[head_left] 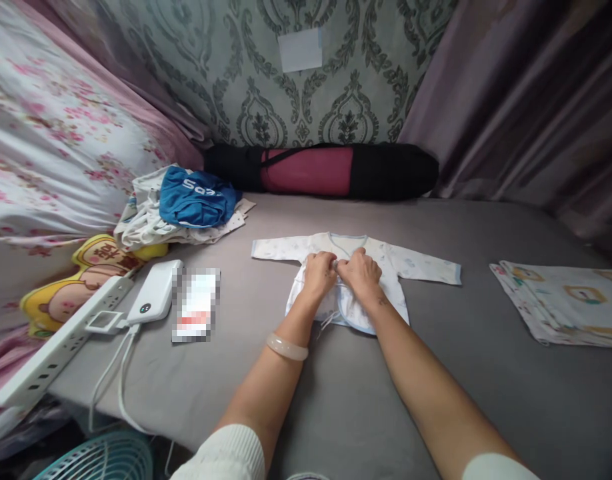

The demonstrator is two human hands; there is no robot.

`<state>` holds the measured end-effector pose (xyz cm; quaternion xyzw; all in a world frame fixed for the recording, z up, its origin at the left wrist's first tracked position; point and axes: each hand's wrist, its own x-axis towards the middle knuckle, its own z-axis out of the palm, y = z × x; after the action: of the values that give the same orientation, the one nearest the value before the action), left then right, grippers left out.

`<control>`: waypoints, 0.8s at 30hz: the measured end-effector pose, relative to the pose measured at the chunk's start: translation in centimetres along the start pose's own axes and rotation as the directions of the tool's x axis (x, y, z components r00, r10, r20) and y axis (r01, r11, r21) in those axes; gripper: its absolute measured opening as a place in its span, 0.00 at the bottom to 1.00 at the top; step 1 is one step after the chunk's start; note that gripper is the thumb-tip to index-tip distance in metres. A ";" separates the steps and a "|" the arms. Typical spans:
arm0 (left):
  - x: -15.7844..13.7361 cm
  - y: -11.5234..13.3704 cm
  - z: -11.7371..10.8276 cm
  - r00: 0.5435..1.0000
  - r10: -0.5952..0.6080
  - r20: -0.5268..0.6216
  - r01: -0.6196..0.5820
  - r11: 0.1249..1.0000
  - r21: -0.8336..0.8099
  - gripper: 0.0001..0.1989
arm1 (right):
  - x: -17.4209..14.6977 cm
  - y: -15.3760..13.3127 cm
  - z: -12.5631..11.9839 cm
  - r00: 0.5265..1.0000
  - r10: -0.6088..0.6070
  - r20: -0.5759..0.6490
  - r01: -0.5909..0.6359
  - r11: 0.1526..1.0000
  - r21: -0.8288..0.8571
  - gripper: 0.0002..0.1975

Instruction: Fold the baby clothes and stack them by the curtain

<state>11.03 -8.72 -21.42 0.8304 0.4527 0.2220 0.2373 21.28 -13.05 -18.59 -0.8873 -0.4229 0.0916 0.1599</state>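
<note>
A white baby shirt [399,303] with pale blue trim and a faint print lies spread on the grey sheet, sleeves out to both sides. At its chest, my left hand [320,270] and my right hand [360,272] meet with closed fingers, gripping the front near the overlap. Exactly which bit of fabric or tie they pinch is hidden by the fingers. Thin white ties [328,321] hang loose at the lower hem, left of the middle. A pale bangle [287,347] is on my left wrist.
Left are a clothes pile topped by blue fabric [196,200], a white power bank [155,291], a blurred phone [197,307], a power strip [61,340] and a yellow cushion [76,293]. Folded printed cloth [566,303] lies right. A black-and-red bag [306,172] lines the wall.
</note>
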 end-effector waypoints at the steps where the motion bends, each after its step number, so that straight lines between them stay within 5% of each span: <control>1: 0.0 0.0 0.0 1.000 0.020 0.008 -0.020 1.000 0.009 0.18 | 0.1 0.2 0.0 1.000 0.006 -0.002 -0.006 1.000 0.015 0.20; 6: 0.1 0.4 0.2 0.988 0.141 0.065 -0.145 0.987 0.063 0.18 | 1.3 2.4 -0.3 0.997 0.030 0.069 -0.048 0.961 0.273 0.11; 10: -0.2 0.8 0.6 0.965 0.190 0.180 -0.216 0.967 0.136 0.21 | 2.1 3.8 -0.3 0.951 0.062 0.302 -0.255 0.709 0.658 0.06; 14: -0.5 1.1 0.7 0.950 0.166 0.266 -0.227 0.949 0.219 0.25 | 2.1 3.6 -0.6 0.925 0.059 0.375 -0.343 0.558 0.756 0.05; 20: 0.4 0.7 0.2 0.959 0.152 0.239 -0.190 0.971 0.144 0.25 | 1.6 3.4 -1.2 0.906 -0.022 0.422 -0.341 0.551 0.762 0.09; 24: 1.2 0.6 -0.2 0.985 0.113 0.130 -0.113 0.994 -0.009 0.23 | 1.0 3.3 -0.8 0.955 -0.066 0.288 -0.127 0.790 0.600 0.10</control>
<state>11.91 -7.92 -20.67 0.8673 0.3883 0.1805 0.2540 24.51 -14.32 -19.10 -0.7704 -0.3747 0.3571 0.3724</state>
